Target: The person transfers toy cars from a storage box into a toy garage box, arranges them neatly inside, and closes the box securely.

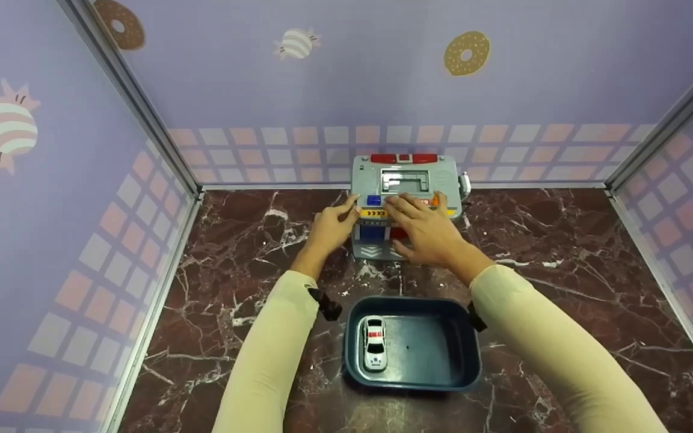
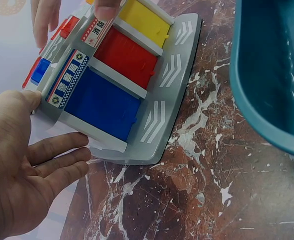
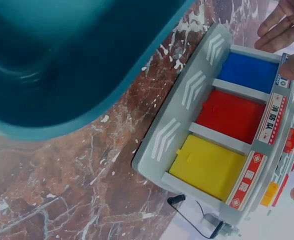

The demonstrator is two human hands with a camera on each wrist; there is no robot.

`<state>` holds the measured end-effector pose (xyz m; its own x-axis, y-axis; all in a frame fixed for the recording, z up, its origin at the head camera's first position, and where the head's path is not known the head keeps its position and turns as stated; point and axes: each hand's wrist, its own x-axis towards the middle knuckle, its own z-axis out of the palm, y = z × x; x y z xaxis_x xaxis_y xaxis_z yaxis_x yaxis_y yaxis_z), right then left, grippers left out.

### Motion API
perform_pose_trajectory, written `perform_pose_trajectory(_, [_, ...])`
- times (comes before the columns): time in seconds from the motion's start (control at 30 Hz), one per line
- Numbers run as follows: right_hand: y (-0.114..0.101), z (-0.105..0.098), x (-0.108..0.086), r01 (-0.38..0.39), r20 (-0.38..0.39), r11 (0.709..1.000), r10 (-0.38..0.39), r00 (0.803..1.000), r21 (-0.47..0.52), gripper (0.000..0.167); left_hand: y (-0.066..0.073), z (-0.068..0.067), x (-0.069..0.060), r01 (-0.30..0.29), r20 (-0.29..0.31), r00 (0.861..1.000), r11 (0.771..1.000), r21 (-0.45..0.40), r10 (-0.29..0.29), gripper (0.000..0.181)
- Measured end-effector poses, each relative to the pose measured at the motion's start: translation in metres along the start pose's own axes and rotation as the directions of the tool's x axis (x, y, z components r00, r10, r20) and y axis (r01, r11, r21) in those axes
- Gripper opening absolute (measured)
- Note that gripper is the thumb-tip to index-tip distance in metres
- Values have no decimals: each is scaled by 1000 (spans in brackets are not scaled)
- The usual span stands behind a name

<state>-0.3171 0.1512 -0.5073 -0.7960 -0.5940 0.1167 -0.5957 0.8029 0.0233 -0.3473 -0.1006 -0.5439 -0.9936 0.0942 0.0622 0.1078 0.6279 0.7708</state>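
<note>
A grey toy garage (image 1: 449,174) stands against the back wall, with a blue door (image 2: 102,102), a red door (image 2: 124,60) and a yellow door (image 3: 206,167), all down. At its left side is my left hand (image 1: 331,231); the thumb touches the upper corner and the other fingers stretch out loosely along the side wall. My right hand (image 1: 428,234) lies over the front of the roof with its fingers spread, near the blue button (image 1: 373,199) and the orange button (image 1: 436,200). Neither hand has anything gripped in it.
In front of the garage sits a dark teal tray (image 1: 431,355) holding a white toy police car (image 1: 375,343) at its left. A small grey nozzle (image 3: 219,225) with a black cord hangs at the garage's right side. Patterned walls (image 1: 382,90) enclose the marbled tabletop (image 1: 232,288).
</note>
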Motion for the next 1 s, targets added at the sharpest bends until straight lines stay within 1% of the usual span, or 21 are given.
perform_pose_trajectory(0.1, [-2, 0, 3, 10, 7, 1000, -10, 1000, -5, 85, 0, 1, 0, -5, -6, 1000, 1000, -9, 5, 45])
perform_pose_trajectory(0.27, [-6, 0, 7, 18, 18, 1000, -18, 1000, -16, 85, 1, 2, 1, -5, 4, 1000, 1000, -10, 5, 45])
perform_pose_trajectory(0.63, [-13, -1, 17, -4, 51, 1000, 5, 999, -4, 85, 1, 2, 0, 15, 17, 1000, 999, -28, -14, 46])
perform_pose_trajectory(0.83, [-16, -2, 21, -8, 63, 1000, 8, 998, -5, 86, 2, 2, 0, 31, 17, 999, 1000, -6, -31, 46])
perform_pose_trajectory(1.0, [-19, -2, 24, -7, 77, 1000, 7, 997, -2, 86, 0, 2, 0, 35, 7, 999, 999, -4, -35, 45])
